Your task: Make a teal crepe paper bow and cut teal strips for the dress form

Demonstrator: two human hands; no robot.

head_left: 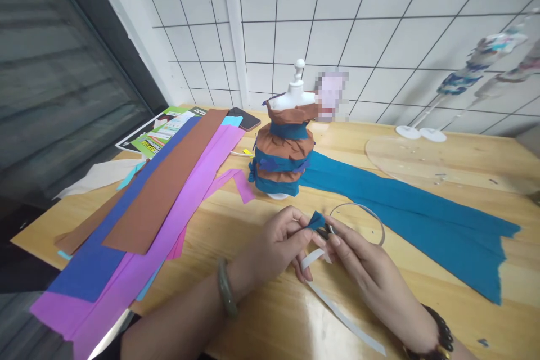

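Observation:
My left hand (pixel 291 242) is closed, its thumb and fingers pinching a small folded piece of teal crepe paper (pixel 316 220). A narrow white strip (pixel 343 318) curls by its lower fingers and trails down over the table. Close against it, my right hand (pixel 358 259) pinches a small dark object (pixel 324 231), mostly hidden by the fingers, at the edge of the teal piece. Just beyond my hands stands a small white dress form (pixel 296 91) upright, wrapped in gathered brown and teal bands. A thin pale ring (pixel 382 228) lies beside my right hand.
Long brown (pixel 169 191), blue (pixel 84 275) and purple (pixel 122 281) strips overlap at left. A wide teal strip (pixel 405 202) stretches right. Behind are a phone (pixel 244 118), printed papers (pixel 158 135), a clear round sheet (pixel 388 152) and two stands (pixel 415 132) near the tiled wall.

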